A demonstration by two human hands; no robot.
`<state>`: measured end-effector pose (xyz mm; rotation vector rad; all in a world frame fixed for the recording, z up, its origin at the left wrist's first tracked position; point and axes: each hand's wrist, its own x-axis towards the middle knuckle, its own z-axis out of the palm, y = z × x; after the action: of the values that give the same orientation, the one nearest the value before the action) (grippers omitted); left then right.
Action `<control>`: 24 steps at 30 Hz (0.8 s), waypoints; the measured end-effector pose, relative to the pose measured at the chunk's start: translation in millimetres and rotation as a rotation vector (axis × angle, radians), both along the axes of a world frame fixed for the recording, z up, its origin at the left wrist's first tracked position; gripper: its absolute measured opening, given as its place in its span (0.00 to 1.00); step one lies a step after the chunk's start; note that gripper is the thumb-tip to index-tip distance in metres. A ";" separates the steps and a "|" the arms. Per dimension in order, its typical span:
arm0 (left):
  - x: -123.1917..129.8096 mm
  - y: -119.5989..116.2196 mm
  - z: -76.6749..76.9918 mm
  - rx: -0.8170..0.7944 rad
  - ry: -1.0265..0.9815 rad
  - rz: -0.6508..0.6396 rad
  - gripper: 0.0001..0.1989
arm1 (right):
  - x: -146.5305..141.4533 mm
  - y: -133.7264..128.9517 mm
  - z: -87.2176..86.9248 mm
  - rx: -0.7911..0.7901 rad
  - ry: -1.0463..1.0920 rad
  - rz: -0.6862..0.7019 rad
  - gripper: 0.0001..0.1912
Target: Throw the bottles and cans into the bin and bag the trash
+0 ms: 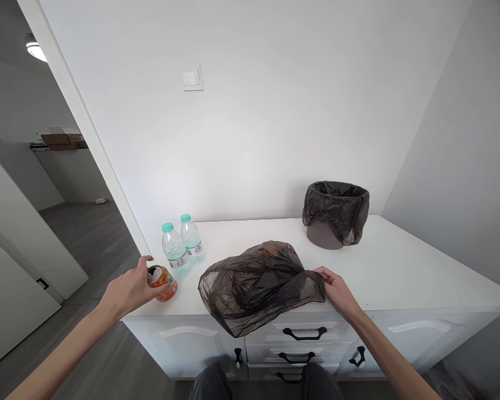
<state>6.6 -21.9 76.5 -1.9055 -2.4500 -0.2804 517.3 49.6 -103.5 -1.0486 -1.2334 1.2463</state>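
At the left end of the counter, an orange drink can (166, 284) with an opened top stands upright. My left hand (129, 286) is closed around its near side, the thumb across the front and the other fingers partly hidden. My right hand (335, 289) pinches the right edge of a thin black plastic bag (258, 283). The bag lies spread over the counter's middle, its left part hanging past the front edge. Something orange shows faintly through its film. Right behind the can stand two clear water bottles, a nearer bottle (175, 251) and a farther bottle (191, 236), both with green caps.
A brown bin (323, 234) with a black liner (337, 208) folded over its rim stands at the back right of the white counter (404, 266). Drawers with black handles (304, 334) are below. A doorway opens at left, and a light switch (192, 78) is on the wall.
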 end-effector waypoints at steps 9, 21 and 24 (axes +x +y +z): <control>18.8 -4.9 -3.8 0.368 0.247 -0.076 0.51 | 0.5 0.7 7.8 0.012 0.001 -0.007 0.17; 186.7 34.8 -55.6 0.025 -0.106 -0.850 0.21 | 2.0 0.5 18.7 0.002 0.078 0.025 0.15; 209.2 77.4 -65.4 -0.086 -0.178 -0.782 0.18 | 2.5 2.8 20.6 0.004 0.106 0.013 0.16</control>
<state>215.8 55.5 11.1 -2.9025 -1.6826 -0.3656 519.9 52.4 -82.9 -0.9602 -1.1626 1.2926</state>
